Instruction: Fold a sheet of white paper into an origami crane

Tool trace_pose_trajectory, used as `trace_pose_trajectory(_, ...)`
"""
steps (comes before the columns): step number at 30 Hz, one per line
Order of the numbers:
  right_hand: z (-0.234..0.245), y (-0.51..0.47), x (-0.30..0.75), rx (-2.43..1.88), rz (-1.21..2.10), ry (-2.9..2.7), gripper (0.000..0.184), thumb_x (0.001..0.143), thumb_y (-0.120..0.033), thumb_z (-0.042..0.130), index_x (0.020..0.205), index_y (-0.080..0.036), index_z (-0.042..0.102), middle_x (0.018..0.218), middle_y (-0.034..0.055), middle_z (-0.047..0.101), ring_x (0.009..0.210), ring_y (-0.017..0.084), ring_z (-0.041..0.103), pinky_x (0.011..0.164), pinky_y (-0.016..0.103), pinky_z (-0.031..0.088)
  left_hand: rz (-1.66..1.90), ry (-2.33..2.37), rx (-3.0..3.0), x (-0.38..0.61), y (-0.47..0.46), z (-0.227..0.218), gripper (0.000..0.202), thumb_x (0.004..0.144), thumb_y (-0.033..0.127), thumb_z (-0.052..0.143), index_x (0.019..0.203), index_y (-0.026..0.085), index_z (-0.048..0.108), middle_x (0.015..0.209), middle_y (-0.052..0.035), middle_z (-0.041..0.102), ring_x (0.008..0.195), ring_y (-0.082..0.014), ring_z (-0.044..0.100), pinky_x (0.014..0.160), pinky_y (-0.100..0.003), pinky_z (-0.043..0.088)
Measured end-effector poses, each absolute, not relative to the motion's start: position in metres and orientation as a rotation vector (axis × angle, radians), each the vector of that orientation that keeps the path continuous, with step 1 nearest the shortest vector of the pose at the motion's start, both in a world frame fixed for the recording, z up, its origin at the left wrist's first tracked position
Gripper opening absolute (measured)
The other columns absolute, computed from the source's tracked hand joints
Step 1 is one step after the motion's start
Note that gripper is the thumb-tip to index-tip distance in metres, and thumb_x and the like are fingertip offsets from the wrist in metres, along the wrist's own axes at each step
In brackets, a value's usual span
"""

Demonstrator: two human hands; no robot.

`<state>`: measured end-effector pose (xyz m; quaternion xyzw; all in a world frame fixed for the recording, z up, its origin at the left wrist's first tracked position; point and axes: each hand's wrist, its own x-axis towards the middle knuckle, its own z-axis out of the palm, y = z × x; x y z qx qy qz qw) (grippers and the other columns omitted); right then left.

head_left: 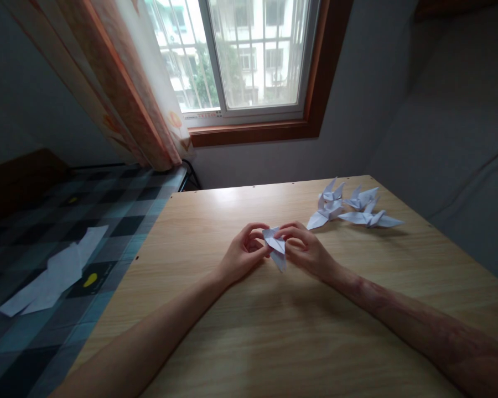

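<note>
Between my two hands, above the middle of the wooden table (232, 342), is a small piece of folded white paper (276, 246) with a pointed lower end. My left hand (245, 249) pinches its left side between thumb and fingers. From the right, my right hand (309, 250) grips the upper right part, its fingers curled over the edge. Several finished white paper cranes (327, 211) stand grouped at the table's far right, beyond my right hand. The fingertips partly cover the folds of the held paper.
On the left, a bed with a checked sheet (128, 213) adjoins the table, and white paper strips (62, 276) lie on it. A barred window (261, 55) and an orange patterned curtain (120, 72) are behind. Grey walls (382, 83) stand behind and to the right.
</note>
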<state>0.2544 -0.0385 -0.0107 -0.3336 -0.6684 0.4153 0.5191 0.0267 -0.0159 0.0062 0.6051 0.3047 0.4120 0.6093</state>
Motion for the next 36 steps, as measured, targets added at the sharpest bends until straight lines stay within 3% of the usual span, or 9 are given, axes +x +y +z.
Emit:
trace_pose_trajectory(5, -0.0144, -0.0365, 0.2548, -0.770, 1.075, -1.553, 0.017, 0.102, -0.042, 0.077, 0.110, -0.028, 0.082, 0.119, 0.0079, 0.067, 0.113, 0.023, 0.070, 0.094, 0.035, 0.064, 0.951, 0.751, 1.431, 0.0276, -0.0184, 0.0081, 0.053, 0.087, 0.046, 0.092, 0.124, 0.015, 0.070, 0.101, -0.0088, 0.076, 0.077, -0.0163, 0.073, 0.069, -0.022, 0.057)
trace_pose_trajectory(10, -0.0132, -0.0363, 0.2555, -0.766, 1.163, -1.545, 0.023, 0.103, -0.046, 0.075, 0.110, -0.025, 0.081, 0.140, 0.0103, 0.060, 0.123, 0.024, 0.067, 0.100, 0.037, 0.062, 0.896, 0.762, 1.454, 0.0270, -0.0189, 0.0071, 0.050, 0.090, 0.051, 0.088, 0.121, 0.013, 0.077, 0.099, -0.0109, 0.078, 0.081, -0.0173, 0.072, 0.073, -0.023, 0.057)
trace_pose_trajectory(12, -0.0109, -0.0361, 0.2547, -0.752, 1.187, -1.562, 0.024, 0.103, -0.046, 0.075, 0.109, -0.024, 0.080, 0.128, 0.0093, 0.067, 0.115, 0.023, 0.069, 0.098, 0.036, 0.061, 0.889, 0.750, 1.452, 0.0269, -0.0189, 0.0072, 0.049, 0.092, 0.052, 0.086, 0.118, 0.012, 0.078, 0.104, -0.0119, 0.078, 0.087, -0.0188, 0.071, 0.079, -0.025, 0.057)
trace_pose_trajectory(14, -0.0089, -0.0355, 0.2539, -0.736, 1.188, -1.577, 0.025, 0.103, -0.048, 0.074, 0.108, -0.023, 0.078, 0.112, 0.0072, 0.072, 0.106, 0.022, 0.069, 0.093, 0.035, 0.060, 0.884, 0.726, 1.448, 0.0273, -0.0191, 0.0078, 0.047, 0.093, 0.052, 0.085, 0.117, 0.012, 0.077, 0.106, -0.0119, 0.077, 0.093, -0.0202, 0.071, 0.082, -0.026, 0.056)
trace_pose_trajectory(16, -0.0078, -0.0346, 0.2536, -0.729, 1.175, -1.593, 0.027, 0.103, -0.049, 0.074, 0.105, -0.022, 0.078, 0.108, 0.0067, 0.072, 0.103, 0.022, 0.069, 0.090, 0.034, 0.058, 0.882, 0.708, 1.451, 0.0279, -0.0196, 0.0087, 0.045, 0.093, 0.052, 0.085, 0.114, 0.012, 0.075, 0.105, -0.0114, 0.076, 0.095, -0.0203, 0.069, 0.082, -0.025, 0.053)
trace_pose_trajectory(24, -0.0136, -0.0317, 0.2540, -0.849, 1.209, -1.507, 0.033, 0.096, -0.055, 0.080, 0.102, -0.023, 0.073, 0.094, 0.0028, 0.072, 0.087, 0.020, 0.066, 0.080, 0.032, 0.055, 0.793, 0.687, 1.566, 0.0279, -0.0232, 0.0073, 0.045, 0.097, 0.053, 0.080, 0.114, 0.013, 0.070, 0.096, -0.0085, 0.071, 0.079, -0.0150, 0.061, 0.069, -0.023, 0.043)
trace_pose_trajectory(29, -0.0133, -0.0319, 0.2529, -0.850, 1.221, -1.485, 0.032, 0.093, -0.052, 0.084, 0.099, -0.023, 0.072, 0.093, 0.0011, 0.071, 0.083, 0.019, 0.064, 0.076, 0.030, 0.052, 0.816, 0.706, 1.572, 0.0292, -0.0243, 0.0047, 0.045, 0.099, 0.055, 0.077, 0.114, 0.015, 0.065, 0.100, -0.0094, 0.072, 0.086, -0.0170, 0.065, 0.072, -0.023, 0.046)
trace_pose_trajectory(36, -0.0118, -0.0350, 0.2530, -0.909, 1.208, -1.627, 0.034, 0.100, -0.055, 0.076, 0.107, -0.021, 0.072, 0.099, 0.0038, 0.074, 0.089, 0.021, 0.066, 0.078, 0.031, 0.053, 0.825, 0.708, 1.534, 0.0304, -0.0249, 0.0056, 0.047, 0.100, 0.057, 0.076, 0.115, 0.017, 0.057, 0.103, -0.0096, 0.074, 0.093, -0.0190, 0.069, 0.076, -0.023, 0.052)
